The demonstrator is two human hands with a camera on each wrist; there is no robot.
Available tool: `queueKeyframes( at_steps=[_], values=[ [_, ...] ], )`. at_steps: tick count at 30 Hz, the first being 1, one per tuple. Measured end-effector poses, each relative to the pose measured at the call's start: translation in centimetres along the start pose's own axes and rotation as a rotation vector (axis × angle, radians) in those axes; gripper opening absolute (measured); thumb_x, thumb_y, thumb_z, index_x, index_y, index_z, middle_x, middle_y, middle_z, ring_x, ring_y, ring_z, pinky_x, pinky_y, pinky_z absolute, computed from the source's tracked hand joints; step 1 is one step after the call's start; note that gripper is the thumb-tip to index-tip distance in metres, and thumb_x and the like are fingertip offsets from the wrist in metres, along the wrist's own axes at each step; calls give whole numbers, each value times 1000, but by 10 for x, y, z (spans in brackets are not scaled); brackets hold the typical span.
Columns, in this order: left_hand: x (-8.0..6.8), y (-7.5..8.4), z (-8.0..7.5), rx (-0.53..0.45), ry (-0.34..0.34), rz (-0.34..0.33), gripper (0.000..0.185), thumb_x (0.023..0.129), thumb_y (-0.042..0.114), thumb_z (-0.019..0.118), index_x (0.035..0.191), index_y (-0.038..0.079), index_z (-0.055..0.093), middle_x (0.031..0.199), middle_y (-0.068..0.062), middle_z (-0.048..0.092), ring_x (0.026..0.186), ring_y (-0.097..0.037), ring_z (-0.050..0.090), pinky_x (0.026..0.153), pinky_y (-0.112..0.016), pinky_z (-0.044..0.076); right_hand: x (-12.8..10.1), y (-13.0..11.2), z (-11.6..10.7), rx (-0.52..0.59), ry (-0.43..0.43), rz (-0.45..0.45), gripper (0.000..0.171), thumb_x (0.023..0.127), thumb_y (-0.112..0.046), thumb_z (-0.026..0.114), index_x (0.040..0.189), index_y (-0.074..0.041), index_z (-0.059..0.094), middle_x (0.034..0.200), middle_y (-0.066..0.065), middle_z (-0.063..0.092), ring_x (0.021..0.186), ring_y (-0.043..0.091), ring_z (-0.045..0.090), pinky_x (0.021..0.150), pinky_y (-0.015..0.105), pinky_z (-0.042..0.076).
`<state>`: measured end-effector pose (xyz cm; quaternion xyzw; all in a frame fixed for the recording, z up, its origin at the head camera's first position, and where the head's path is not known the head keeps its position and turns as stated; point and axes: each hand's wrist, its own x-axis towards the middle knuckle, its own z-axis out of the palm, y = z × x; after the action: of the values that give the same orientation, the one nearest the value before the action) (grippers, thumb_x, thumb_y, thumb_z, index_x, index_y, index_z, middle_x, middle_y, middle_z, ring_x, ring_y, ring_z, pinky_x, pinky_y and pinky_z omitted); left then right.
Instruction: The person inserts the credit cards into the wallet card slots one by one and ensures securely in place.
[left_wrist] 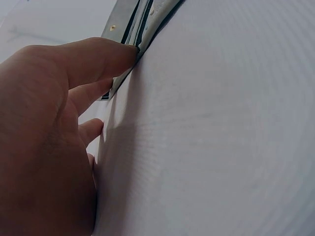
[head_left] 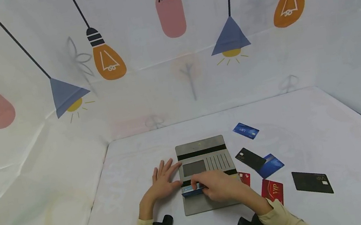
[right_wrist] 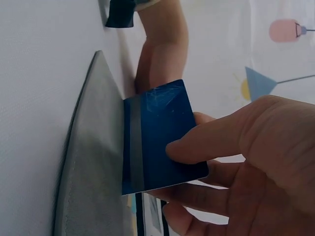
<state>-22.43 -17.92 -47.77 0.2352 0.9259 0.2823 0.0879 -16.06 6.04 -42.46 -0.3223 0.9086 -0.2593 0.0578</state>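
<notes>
Along the left edge of an open gray wallet (head_left: 202,204), the left hand (head_left: 163,185) lies with fingers spread, grip wide and holding nothing, thumb touching the edge. On the wallet, flat on the tabletop (head_left: 310,127), a blue card (right_wrist: 160,142) stands tilted; the right hand (head_left: 222,185) pinches it, grip narrow. Further right: a partly hidden red card (head_left: 245,177), a second blue card (head_left: 245,131), a black card (head_left: 250,159) overlapping a third blue card (head_left: 273,166), a second red card (head_left: 272,189), a second black card (head_left: 312,182).
</notes>
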Motion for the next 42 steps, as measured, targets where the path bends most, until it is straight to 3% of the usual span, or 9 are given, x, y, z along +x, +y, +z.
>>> queueKeyframes(
  at_steps=[7,11,15,20,34,42],
  values=[
    [-1,0,0,-11,0,12,60,92,25,62,149,15,44,162,-18,22,151,-44,-2,116,-63,-4,-1,6,4,47,29,32,22,93,-3,61,107,-20,60,96,-4,66,79,8,54,73,29,51],
    [-1,0,1,-2,5,8,60,92,24,61,149,16,44,162,-18,22,151,-44,-1,116,-63,-3,1,11,9,58,51,77,22,97,-8,59,116,-18,57,105,1,67,82,11,57,80,33,55],
    [-1,0,1,8,10,4,60,92,23,61,149,17,44,162,-18,22,151,-43,-1,116,-63,-3,3,13,13,-7,83,77,28,95,-10,63,122,-14,57,114,6,66,97,18,63,92,43,55],
    [-1,1,0,4,9,-2,61,91,25,62,149,17,45,162,-17,23,151,-43,0,117,-63,-3,2,15,15,-106,110,67,35,90,-21,73,122,-13,62,115,6,59,112,26,55,100,47,49],
    [-1,4,-2,10,-1,-10,62,92,28,62,150,17,44,162,-17,23,151,-43,0,117,-62,-4,-2,14,16,-115,-22,77,80,75,-48,81,137,-8,52,126,9,48,119,29,43,101,59,41],
    [0,3,-1,12,3,-13,61,92,29,63,149,16,45,162,-18,23,151,-43,0,116,-63,-3,-1,14,30,-127,-58,93,98,69,-60,81,147,-15,43,130,8,43,122,30,39,104,62,34]
  ],
)
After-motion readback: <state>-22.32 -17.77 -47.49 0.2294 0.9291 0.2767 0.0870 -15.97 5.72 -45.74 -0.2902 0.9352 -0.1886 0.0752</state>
